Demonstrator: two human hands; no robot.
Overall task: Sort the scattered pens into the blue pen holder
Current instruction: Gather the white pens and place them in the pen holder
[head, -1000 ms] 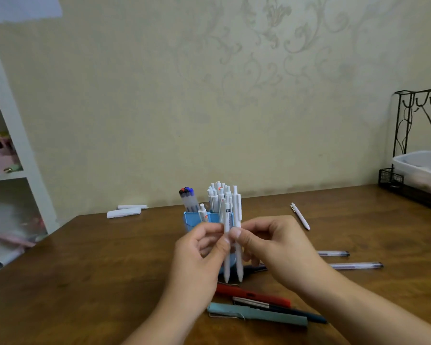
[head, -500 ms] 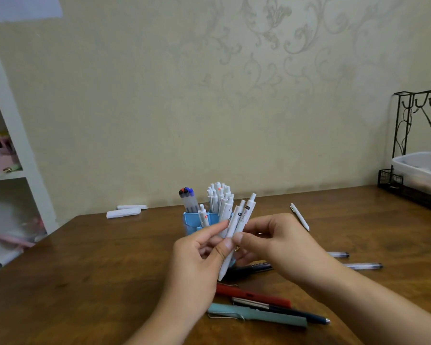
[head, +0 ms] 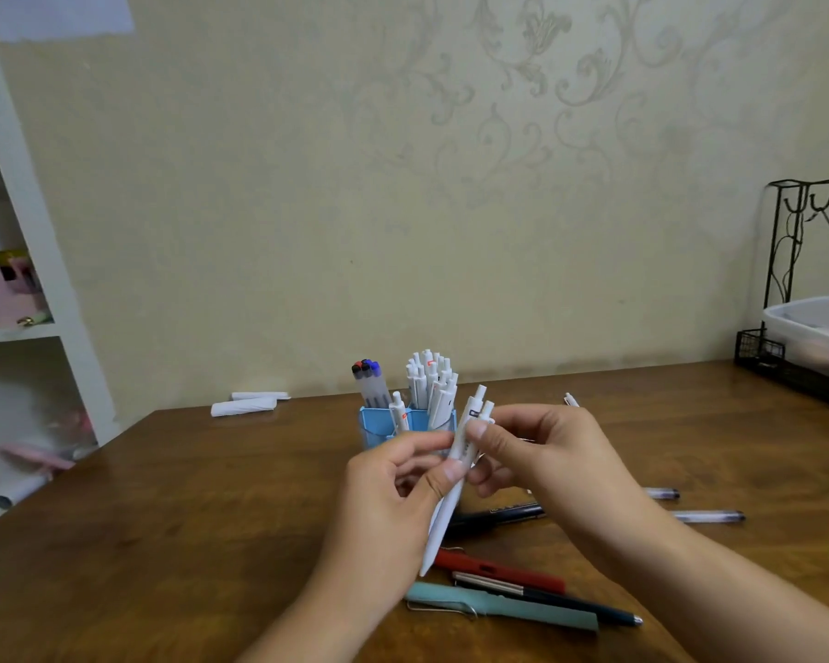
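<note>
Two white pens point(head: 446, 509) are pinched between my left hand point(head: 393, 500) and my right hand point(head: 542, 461), tilted with their tips down-left, just in front of the blue pen holder point(head: 379, 423). The holder stands upright and carries several white pens point(head: 429, 380) and three clear pens with dark, red and blue caps point(head: 367, 380). On the table lie a red pen point(head: 498, 569), a teal pen point(head: 503, 605), a dark pen with a silver clip point(head: 546, 598), a black pen point(head: 498, 514), two clear pens point(head: 709, 516) and a white pen point(head: 570, 399) partly hidden by my right hand.
A black wire rack point(head: 786, 356) with a white tub point(head: 814, 327) stands at the back right corner. Two white rolls point(head: 245, 404) lie at the table's far edge. A white shelf unit point(head: 34, 260) stands to the left of the wooden table point(head: 164, 519).
The two white pens went from upright to leaning, tops to the right. My hands shifted slightly around them. The pens on the table have not moved.
</note>
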